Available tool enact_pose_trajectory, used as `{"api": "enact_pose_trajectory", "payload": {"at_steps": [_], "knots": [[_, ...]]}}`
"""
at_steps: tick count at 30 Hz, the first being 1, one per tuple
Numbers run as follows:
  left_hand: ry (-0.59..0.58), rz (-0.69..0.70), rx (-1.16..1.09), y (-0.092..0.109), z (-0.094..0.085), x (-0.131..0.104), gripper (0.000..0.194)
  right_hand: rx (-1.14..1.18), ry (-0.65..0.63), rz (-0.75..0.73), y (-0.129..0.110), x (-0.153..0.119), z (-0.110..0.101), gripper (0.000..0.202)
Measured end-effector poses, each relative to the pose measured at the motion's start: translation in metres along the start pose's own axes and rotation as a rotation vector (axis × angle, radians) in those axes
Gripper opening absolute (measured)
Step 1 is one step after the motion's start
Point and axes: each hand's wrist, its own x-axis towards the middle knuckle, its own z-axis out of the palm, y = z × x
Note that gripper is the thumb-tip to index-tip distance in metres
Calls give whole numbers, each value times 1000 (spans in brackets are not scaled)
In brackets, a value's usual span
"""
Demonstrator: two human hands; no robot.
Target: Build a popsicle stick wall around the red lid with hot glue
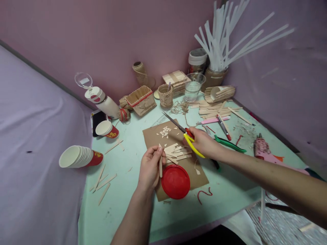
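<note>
Between the thumb and fingers of my left hand is a wooden craft stick, held roughly upright. My right hand grips scissors with yellow and red handles; their blades point to the far left, apart from the stick. Below both hands lies a brown cardboard sheet. On it are a pile of cut stick pieces, a cluster of small pale chips and a round red lid close to my left hand.
Paper cups and a white bottle stand at the left. Along the back are a cardboard box, a twine spool and a cup of water. Green-handled pliers and a pink glue gun lie to the right.
</note>
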Motion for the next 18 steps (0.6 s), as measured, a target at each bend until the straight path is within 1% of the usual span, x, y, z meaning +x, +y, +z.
{"api": "enact_pose_trajectory", "payload": {"at_steps": [5,6,9,11,18], "knots": [[45,-17,32,-1,1,2,28,4,-135,-55,-6,2,10,11],[52,-26,47,0,0,2,29,-4,-134,-57,-5,3,11,12],[60,-48,79,1,0,4,30,-74,-66,-40,-3,6,12,13],[64,-52,80,1,-1,4,30,-133,-44,-35,-4,9,14,12],[52,-66,89,0,-2,5,28,-291,-74,-39,-15,11,25,18]]}}
